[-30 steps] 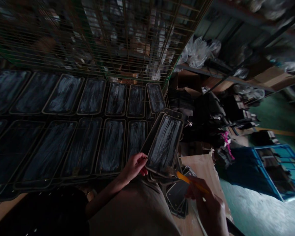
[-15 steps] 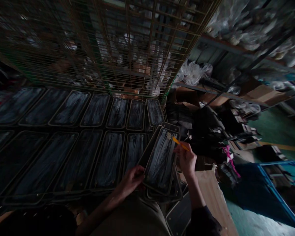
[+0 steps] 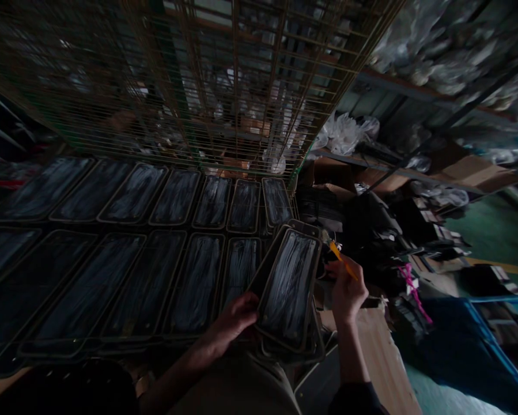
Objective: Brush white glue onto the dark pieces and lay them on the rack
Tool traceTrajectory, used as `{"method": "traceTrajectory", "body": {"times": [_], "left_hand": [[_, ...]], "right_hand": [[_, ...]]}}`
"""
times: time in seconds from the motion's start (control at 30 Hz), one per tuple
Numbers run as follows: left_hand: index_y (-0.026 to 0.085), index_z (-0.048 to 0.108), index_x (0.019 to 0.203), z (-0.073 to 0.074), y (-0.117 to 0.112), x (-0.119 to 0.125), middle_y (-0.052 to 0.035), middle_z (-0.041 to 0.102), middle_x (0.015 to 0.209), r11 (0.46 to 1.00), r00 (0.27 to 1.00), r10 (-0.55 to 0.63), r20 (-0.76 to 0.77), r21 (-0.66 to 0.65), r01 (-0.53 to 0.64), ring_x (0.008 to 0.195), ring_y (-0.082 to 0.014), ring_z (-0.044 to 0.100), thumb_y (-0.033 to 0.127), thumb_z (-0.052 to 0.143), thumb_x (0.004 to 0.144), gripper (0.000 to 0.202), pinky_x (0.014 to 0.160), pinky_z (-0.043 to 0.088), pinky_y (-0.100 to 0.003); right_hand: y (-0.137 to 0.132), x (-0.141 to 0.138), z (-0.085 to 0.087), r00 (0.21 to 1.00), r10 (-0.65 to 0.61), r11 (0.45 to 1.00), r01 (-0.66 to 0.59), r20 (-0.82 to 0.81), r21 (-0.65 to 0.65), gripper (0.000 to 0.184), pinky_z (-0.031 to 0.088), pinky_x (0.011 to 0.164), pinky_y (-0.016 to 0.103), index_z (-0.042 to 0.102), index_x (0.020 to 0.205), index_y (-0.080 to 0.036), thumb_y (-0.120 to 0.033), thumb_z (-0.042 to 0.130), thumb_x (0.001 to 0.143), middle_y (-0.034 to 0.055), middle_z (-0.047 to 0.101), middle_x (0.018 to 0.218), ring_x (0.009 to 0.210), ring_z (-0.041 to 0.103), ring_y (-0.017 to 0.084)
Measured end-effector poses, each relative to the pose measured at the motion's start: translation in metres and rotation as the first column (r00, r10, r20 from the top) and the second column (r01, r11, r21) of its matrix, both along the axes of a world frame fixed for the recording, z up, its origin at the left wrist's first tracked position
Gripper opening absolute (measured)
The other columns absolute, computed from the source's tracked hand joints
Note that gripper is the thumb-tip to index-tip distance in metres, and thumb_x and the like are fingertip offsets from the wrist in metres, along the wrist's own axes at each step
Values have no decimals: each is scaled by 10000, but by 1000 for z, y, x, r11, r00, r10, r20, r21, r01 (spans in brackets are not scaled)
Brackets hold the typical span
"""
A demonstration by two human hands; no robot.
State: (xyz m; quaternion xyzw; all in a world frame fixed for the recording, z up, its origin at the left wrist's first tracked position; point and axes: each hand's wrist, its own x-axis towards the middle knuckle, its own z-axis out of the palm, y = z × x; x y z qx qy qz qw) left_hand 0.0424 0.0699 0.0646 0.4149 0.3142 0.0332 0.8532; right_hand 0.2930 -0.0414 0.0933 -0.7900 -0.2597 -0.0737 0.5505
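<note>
My right hand (image 3: 348, 293) is closed around the yellow-orange handle of a brush (image 3: 336, 252). Its pale bristles are just right of the upper right corner of a dark rectangular panel (image 3: 290, 282). Whitish lengthwise streaks cover this panel's face, and its rim is lighter. At the panel's lower left edge, my left hand (image 3: 233, 318) grips it with bent fingers. The panel lies tilted over other dark panels (image 3: 318, 349), which show partly beneath it. To the left, two rows of similar streaked panels (image 3: 197, 282) lie side by side.
A wire mesh cage wall (image 3: 250, 86) rises behind the rows. Shelves on the right carry clear plastic bags (image 3: 345, 132) and an open cardboard box (image 3: 470, 164). Dark bundles (image 3: 321, 204), a wooden board (image 3: 382, 351) and a blue crate (image 3: 466, 346) stand at the right.
The brush has moved right, from the panel's upper face to beyond its right edge. My left hand still holds the panel. The whole view has shifted slightly.
</note>
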Motion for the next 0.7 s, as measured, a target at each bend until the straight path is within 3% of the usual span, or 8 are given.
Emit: {"method": "traceTrajectory", "body": {"times": [0.1,0.2,0.33,0.43,0.53,0.7], "left_hand": [[151,591,1007,7,4,0,8,604,627,983,996,-5,85,-183,21,468,-118,584,298,687,731,327,443,404,-208],[142,623,981,17,13,5,19,563,619,943,983,50,179,-333,12,432,-67,492,271,723,703,323,423,351,-191],[153,628,879,35,29,20,22,544,663,915,975,107,193,-404,-20,471,-43,457,223,767,656,272,437,336,-174],[147,619,843,48,42,36,29,514,630,945,956,46,288,-322,51,437,-37,428,240,733,695,209,414,290,-176],[143,602,820,63,58,51,32,490,582,972,921,-47,387,-195,132,402,-49,420,269,697,722,186,389,258,-187],[144,560,787,94,116,68,30,511,598,997,848,-64,527,-6,79,374,-49,403,270,694,679,213,368,259,-197]], "right_hand": [[-22,-24,0,997,-76,997,76,2,-2,373,556,620,289,607,1171,-170,-455,501,956,79,711,892,724,703,193],[-43,-54,-7,988,-152,988,151,-22,-38,395,556,647,315,594,1204,-165,-455,494,956,80,721,849,703,700,203],[-57,-82,-20,992,-123,979,120,-10,-165,357,538,641,303,581,1203,-181,-410,421,982,72,717,858,695,690,199],[-55,-89,-34,994,12,943,24,107,-333,358,512,569,308,630,1052,-175,-418,377,982,75,691,765,627,656,212],[-47,-89,-51,966,167,879,-55,197,-474,395,527,623,376,631,954,-204,-510,382,971,96,694,792,700,655,261],[-37,-85,-79,965,218,807,-94,146,-583,628,552,716,462,550,1252,-247,-729,393,881,126,662,1205,911,678,325]]}}
